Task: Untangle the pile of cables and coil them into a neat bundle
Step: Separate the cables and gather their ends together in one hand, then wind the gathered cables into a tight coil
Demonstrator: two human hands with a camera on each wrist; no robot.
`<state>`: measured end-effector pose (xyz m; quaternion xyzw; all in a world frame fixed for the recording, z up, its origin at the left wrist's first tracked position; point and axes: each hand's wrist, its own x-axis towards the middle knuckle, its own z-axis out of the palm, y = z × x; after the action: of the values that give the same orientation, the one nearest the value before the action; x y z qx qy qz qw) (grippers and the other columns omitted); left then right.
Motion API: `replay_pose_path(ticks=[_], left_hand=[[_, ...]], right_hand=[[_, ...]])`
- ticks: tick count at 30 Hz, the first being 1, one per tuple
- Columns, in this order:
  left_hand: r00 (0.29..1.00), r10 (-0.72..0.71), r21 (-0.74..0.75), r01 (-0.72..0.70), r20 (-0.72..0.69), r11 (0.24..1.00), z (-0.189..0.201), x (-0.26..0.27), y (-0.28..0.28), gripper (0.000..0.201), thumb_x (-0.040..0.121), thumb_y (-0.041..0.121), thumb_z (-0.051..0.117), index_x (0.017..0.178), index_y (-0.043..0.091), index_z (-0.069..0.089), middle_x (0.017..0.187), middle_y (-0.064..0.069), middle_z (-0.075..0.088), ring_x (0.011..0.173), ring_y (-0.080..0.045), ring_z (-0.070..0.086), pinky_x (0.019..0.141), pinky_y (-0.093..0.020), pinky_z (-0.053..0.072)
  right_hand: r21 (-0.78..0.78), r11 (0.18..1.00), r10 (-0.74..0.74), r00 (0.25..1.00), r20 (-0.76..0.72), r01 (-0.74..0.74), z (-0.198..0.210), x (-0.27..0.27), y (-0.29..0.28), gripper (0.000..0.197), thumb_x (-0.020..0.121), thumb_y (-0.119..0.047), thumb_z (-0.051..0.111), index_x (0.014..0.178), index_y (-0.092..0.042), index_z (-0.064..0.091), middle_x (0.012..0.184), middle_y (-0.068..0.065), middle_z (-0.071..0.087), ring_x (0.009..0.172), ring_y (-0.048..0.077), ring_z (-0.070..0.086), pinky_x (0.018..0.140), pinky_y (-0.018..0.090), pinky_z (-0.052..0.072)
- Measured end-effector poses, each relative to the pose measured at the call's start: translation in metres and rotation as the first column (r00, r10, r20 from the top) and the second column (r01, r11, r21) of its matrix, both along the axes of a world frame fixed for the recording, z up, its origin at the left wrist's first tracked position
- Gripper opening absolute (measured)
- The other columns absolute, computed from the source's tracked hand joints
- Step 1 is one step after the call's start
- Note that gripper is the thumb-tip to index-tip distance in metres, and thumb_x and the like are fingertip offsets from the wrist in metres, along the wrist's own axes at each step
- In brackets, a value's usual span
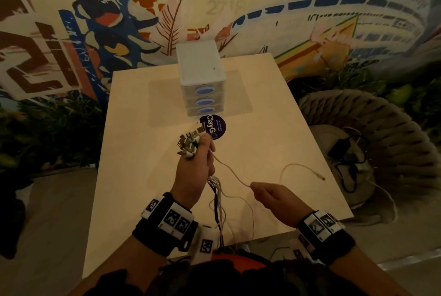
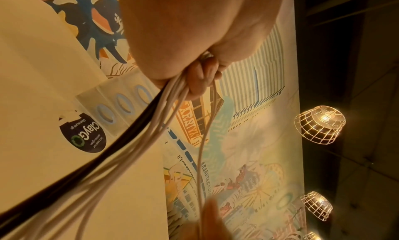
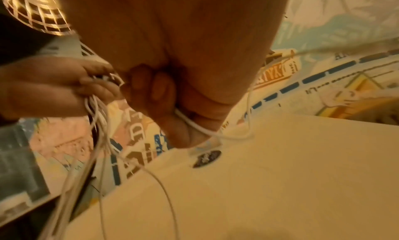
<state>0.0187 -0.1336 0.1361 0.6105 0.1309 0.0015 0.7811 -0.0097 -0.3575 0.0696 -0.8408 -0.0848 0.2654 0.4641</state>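
Note:
My left hand (image 1: 198, 164) is raised above the table (image 1: 143, 128) and grips a bundle of cables (image 1: 218, 200), several white and one black, with their metal plugs (image 1: 188, 142) fanning out above the fist. The strands hang from the fist (image 2: 194, 83) toward my lap (image 2: 121, 150). One thin white cable (image 1: 229, 171) runs from that fist to my right hand (image 1: 269, 196), which pinches it (image 3: 194, 126). Beyond the pinch the cable loops over the table and ends in a plug (image 1: 321, 177).
A white three-drawer box (image 1: 202, 81) stands at the table's middle back, with a round dark sticker (image 1: 214, 126) in front of it. A woven basket chair (image 1: 372, 133) with a black charger (image 1: 340, 150) is on the right. A painted wall lies behind.

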Motion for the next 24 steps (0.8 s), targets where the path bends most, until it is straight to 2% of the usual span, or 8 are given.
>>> replay_pose_path(ticks=[3, 8, 12, 14, 17, 19, 22, 24], left_hand=[[0.999, 0.041, -0.050, -0.040, 0.011, 0.998, 0.001, 0.001, 0.008, 0.043, 0.104, 0.039, 0.048, 0.065, 0.023, 0.055, 0.063, -0.003, 0.036, 0.050, -0.011, 0.019, 0.047, -0.028, 0.016], [0.999, 0.042, -0.090, -0.040, 0.029, 0.995, -0.004, 0.000, 0.015, 0.035, 0.093, 0.049, 0.052, 0.075, 0.018, 0.050, 0.061, 0.005, 0.044, 0.049, -0.006, 0.028, 0.046, -0.023, 0.022], [0.999, -0.023, -0.098, 0.026, 0.031, 0.995, -0.007, -0.006, 0.010, 0.033, 0.095, 0.047, 0.051, 0.077, 0.020, 0.050, 0.062, 0.006, 0.042, 0.049, -0.006, 0.028, 0.046, -0.022, 0.022], [0.996, -0.081, -0.099, 0.085, 0.041, 0.991, -0.007, -0.007, 0.010, 0.033, 0.096, 0.046, 0.050, 0.078, 0.020, 0.048, 0.062, 0.005, 0.041, 0.049, -0.006, 0.027, 0.047, -0.022, 0.022], [0.976, -0.199, -0.044, 0.204, 0.085, 0.978, -0.006, -0.009, 0.011, 0.033, 0.100, 0.043, 0.048, 0.078, 0.019, 0.050, 0.060, 0.003, 0.042, 0.049, -0.010, 0.030, 0.048, -0.026, 0.031], [0.960, -0.252, 0.070, 0.245, 0.122, 0.967, -0.008, -0.013, 0.009, 0.040, 0.105, 0.043, 0.045, 0.073, 0.022, 0.054, 0.056, 0.001, 0.046, 0.052, -0.018, 0.039, 0.058, -0.039, 0.041], [0.953, -0.291, 0.110, 0.281, 0.089, 0.953, -0.013, -0.017, 0.004, 0.048, 0.105, 0.043, 0.043, 0.067, 0.015, 0.052, 0.054, -0.001, 0.045, 0.058, -0.025, 0.053, 0.069, -0.045, 0.048], [0.947, -0.318, -0.026, 0.319, 0.038, 0.947, -0.015, -0.018, 0.002, 0.045, 0.106, 0.041, 0.044, 0.069, 0.017, 0.052, 0.053, -0.002, 0.039, 0.049, -0.021, 0.048, 0.059, -0.037, 0.046]], right_hand=[[-0.097, 0.995, -0.035, 0.994, -0.100, 0.025, -0.023, -0.018, -0.021, 0.034, 0.101, -0.052, 0.044, 0.069, -0.042, 0.051, 0.056, -0.027, 0.053, 0.059, -0.016, 0.052, 0.063, 0.008, 0.036], [-0.171, 0.972, -0.199, 0.952, -0.232, 0.162, -0.074, -0.051, -0.055, 0.054, 0.088, -0.071, 0.040, 0.064, -0.023, 0.046, 0.054, -0.014, 0.040, 0.052, 0.005, 0.038, 0.055, 0.018, 0.031], [-0.134, 0.967, -0.251, 0.898, -0.362, 0.216, -0.098, -0.069, -0.066, 0.062, 0.090, -0.075, 0.043, 0.094, -0.018, 0.065, 0.070, -0.010, 0.052, 0.064, 0.008, 0.047, 0.064, 0.021, 0.042], [-0.191, 0.972, -0.208, 0.878, -0.432, 0.136, -0.108, -0.077, -0.067, 0.040, 0.101, -0.059, 0.042, 0.117, -0.028, 0.063, 0.098, -0.007, 0.062, 0.080, 0.006, 0.056, 0.083, 0.025, 0.048], [-0.225, 0.973, -0.141, 0.900, -0.412, 0.049, -0.113, -0.084, -0.060, 0.028, 0.106, -0.042, 0.041, 0.096, -0.030, 0.064, 0.091, -0.001, 0.066, 0.078, 0.010, 0.061, 0.089, 0.032, 0.051], [-0.283, 0.959, -0.072, 0.936, -0.345, -0.030, -0.114, -0.084, -0.054, 0.028, 0.107, -0.035, 0.044, 0.089, -0.030, 0.064, 0.095, 0.001, 0.070, 0.091, 0.014, 0.066, 0.089, 0.029, 0.048], [-0.395, 0.902, 0.062, 0.957, -0.285, -0.176, -0.119, -0.085, -0.045, 0.036, 0.103, -0.045, 0.047, 0.087, -0.025, 0.072, 0.101, 0.001, 0.072, 0.095, 0.013, 0.065, 0.088, 0.028, 0.049], [-0.430, 0.870, 0.114, 0.947, -0.299, -0.241, -0.129, -0.086, -0.041, 0.049, 0.092, -0.064, 0.042, 0.091, -0.027, 0.074, 0.100, -0.003, 0.072, 0.093, 0.011, 0.065, 0.089, 0.035, 0.053]])
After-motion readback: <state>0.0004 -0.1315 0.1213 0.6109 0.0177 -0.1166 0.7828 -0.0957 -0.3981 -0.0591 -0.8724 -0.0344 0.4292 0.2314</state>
